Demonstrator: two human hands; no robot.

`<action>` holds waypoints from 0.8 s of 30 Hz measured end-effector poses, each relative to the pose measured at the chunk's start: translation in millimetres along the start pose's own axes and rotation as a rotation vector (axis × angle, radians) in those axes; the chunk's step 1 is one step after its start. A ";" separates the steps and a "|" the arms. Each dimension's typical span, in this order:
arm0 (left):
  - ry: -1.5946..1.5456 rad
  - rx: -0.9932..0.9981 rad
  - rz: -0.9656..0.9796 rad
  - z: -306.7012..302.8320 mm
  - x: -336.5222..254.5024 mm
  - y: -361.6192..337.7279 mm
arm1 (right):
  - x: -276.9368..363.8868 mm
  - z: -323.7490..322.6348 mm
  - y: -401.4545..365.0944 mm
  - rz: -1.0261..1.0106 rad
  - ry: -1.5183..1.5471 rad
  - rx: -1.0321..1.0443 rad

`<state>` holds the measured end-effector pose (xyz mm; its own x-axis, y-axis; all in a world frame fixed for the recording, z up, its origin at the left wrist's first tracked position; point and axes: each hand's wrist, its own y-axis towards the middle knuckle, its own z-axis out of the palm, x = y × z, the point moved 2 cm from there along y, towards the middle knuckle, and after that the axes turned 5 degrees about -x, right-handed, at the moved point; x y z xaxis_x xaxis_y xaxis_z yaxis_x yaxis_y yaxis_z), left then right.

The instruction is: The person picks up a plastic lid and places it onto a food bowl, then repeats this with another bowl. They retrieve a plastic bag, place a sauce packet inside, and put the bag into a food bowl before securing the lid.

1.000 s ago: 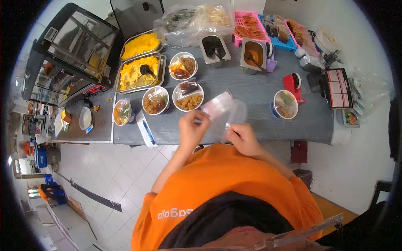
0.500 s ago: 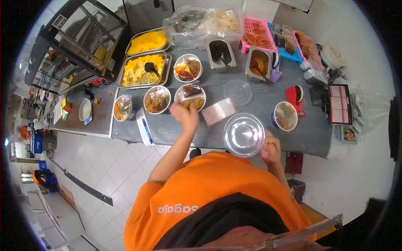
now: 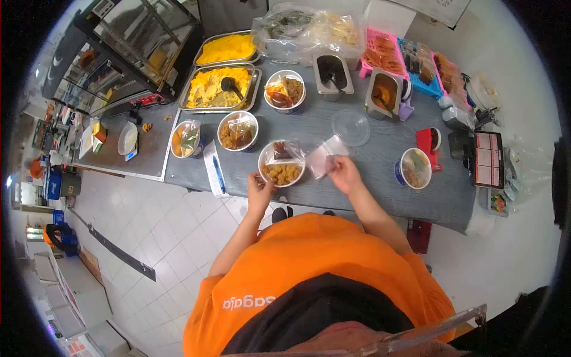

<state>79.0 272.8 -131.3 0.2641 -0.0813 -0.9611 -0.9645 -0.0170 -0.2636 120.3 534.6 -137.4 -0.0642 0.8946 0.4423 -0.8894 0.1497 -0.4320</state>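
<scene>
A round white bowl (image 3: 282,174) of brown fried pieces, with a dark sauce packet (image 3: 282,151) in its far part, stands near the table's front edge. The fingers of my left hand (image 3: 260,191) close on its near left rim. My right hand (image 3: 346,174) is to the right of the bowl, its fingertips pinching the clear plastic over a pale stack of sheets (image 3: 331,152). Behind the stack lies a round clear lid (image 3: 351,128). Another filled bowl (image 3: 238,131) stands to the left, and one (image 3: 285,91) stands farther back.
Two metal trays of yellow food (image 3: 219,87) are at the back left. Metal containers (image 3: 333,74) with dark and brown sauces stand at the back. A covered bowl (image 3: 414,169) is at the right, beside a red tape dispenser (image 3: 428,149). A pen (image 3: 219,174) lies on paper at the left.
The middle bowl has come closer to me. My right hand has moved left to the pale stack and no longer holds a clear lid. My left hand has moved from above the bowl to its rim.
</scene>
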 end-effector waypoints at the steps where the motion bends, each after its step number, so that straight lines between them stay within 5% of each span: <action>1: 0.091 0.041 -0.008 -7.1 -0.8 -8.3 | -7.5 3.0 9.1 0.066 -0.043 -0.001; 2: 0.092 0.035 -0.010 -13.2 6.8 -8.8 | -12.2 0.5 18.3 0.072 -0.044 0.001; 4: 0.267 -0.090 0.278 -24.9 20.1 -3.8 | -24.4 -1.1 31.1 0.274 -0.288 0.139; 10: 0.093 0.036 0.159 -14.2 -25.0 -0.3 | -18.9 39.7 13.3 0.368 -0.624 0.121; 16: 0.078 -0.061 0.363 -4.2 -36.0 10.8 | -11.7 47.4 15.6 0.330 -1.029 0.198; 18: 0.422 -0.141 0.666 -6.6 -55.2 3.5 | -8.5 47.6 15.8 0.324 -1.130 0.226; 21: 0.154 -0.074 0.464 -6.3 -53.1 2.3 | -5.4 50.1 13.9 0.378 -1.225 0.225; 23: 0.112 -0.065 0.449 -0.6 -56.6 3.8 | -3.2 63.1 7.1 0.025 -1.010 0.071; 24: 0.070 -0.059 0.435 3.0 -61.7 4.0 | -8.1 76.9 3.7 0.028 -1.009 0.069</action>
<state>58.9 280.8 -73.4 -0.1655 -0.1606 -0.9730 -0.9850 -0.0226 0.1713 82.6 495.5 -82.1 -0.4098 0.1185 0.9044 -0.9038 0.0813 -0.4202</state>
